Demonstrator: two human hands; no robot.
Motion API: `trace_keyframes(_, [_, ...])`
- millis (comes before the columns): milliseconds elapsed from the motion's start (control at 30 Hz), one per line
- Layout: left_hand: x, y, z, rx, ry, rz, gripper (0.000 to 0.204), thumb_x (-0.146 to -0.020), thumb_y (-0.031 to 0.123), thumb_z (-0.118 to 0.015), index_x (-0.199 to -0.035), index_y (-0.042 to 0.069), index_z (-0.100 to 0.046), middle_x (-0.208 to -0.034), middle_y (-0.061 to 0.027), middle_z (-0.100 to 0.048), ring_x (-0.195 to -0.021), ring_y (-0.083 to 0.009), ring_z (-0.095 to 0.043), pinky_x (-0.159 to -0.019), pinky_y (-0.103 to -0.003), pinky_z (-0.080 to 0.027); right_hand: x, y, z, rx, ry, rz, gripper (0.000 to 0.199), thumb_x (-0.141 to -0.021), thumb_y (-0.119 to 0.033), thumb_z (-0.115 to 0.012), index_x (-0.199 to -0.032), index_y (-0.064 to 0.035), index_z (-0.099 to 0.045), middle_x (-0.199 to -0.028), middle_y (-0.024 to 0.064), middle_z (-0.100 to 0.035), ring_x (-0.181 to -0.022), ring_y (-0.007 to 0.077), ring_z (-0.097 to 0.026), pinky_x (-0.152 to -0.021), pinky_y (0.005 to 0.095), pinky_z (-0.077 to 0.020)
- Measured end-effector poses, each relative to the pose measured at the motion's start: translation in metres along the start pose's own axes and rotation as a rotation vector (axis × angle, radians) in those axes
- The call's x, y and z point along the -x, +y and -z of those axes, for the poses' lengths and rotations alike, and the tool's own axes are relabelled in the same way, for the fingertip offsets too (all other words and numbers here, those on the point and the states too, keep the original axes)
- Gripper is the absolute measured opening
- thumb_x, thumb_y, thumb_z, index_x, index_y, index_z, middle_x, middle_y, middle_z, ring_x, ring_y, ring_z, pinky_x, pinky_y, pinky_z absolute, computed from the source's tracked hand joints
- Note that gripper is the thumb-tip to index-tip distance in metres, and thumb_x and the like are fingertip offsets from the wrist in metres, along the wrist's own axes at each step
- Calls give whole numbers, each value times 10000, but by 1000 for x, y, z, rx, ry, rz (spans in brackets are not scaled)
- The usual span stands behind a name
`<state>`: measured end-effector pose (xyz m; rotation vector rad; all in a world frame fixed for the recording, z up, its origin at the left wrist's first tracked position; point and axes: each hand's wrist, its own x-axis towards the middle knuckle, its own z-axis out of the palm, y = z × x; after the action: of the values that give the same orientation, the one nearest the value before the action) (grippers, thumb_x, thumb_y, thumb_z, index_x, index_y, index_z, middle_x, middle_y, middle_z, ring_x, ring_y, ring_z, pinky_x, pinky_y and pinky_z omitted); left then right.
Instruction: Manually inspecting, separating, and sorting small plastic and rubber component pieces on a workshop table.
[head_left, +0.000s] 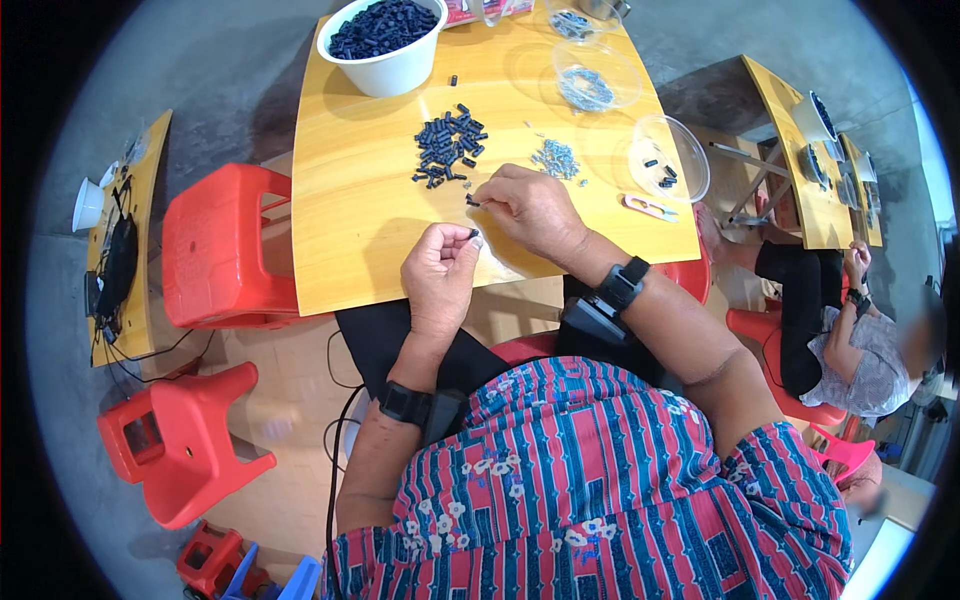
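My left hand (440, 272) is over the table's near edge, thumb and fingers pinched on a small black plastic piece (474, 234). Just beyond it and to the right, my right hand (530, 208) is closed with its fingertips at another small black piece (472, 200), apart from the left hand. A loose pile of black cylindrical pieces (447, 145) lies on the table past my hands. Beside that pile, to the right, is a heap of small shiny metal parts (556, 159).
The yellow wooden table (350, 220) carries a white tub (390, 68) of black pieces, clear plastic bowls (632, 88) with metal parts, a clear bowl (700, 165) with several black pieces, and white-and-red snips (650, 207). A red stool (225, 245) stands left; a person (850, 340) sits right.
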<state>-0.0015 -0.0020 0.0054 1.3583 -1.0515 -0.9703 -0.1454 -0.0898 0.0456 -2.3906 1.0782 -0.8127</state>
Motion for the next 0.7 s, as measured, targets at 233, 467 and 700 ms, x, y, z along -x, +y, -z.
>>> trace_keyframes(233, [1,2,1,17,2,5,107,-821,12,-689,-876,-5,-599,-760,-23,-632,-667,-54,-563,-647,-203,-488,-8,-1,-11,185,-141,-14,102,-796,-143,-606,-835,-96,-687,-815,78,-615,-749,284,-629,-659,382,-520])
trace_keyframes(467, [0,4,1,-10,2,-6,104,-822,7,-686,-880,-6,-600,-759,-23,-631,-665,-56,-563,-651,-206,-490,-7,1,-12,192,-144,-5,108,-799,-151,-596,-830,-99,-685,-801,80,-607,-752,287,-626,-665,383,-521])
trace_keyframes(700, [0,0,3,13,-10,5,105,-828,17,-683,-887,-9,-600,-773,-30,-638,-679,-62,-571,-661,-211,-493,0,-1,-10,307,-197,108,83,-758,-132,-599,-779,-52,-600,-791,107,-602,-779,287,-625,-683,395,-515])
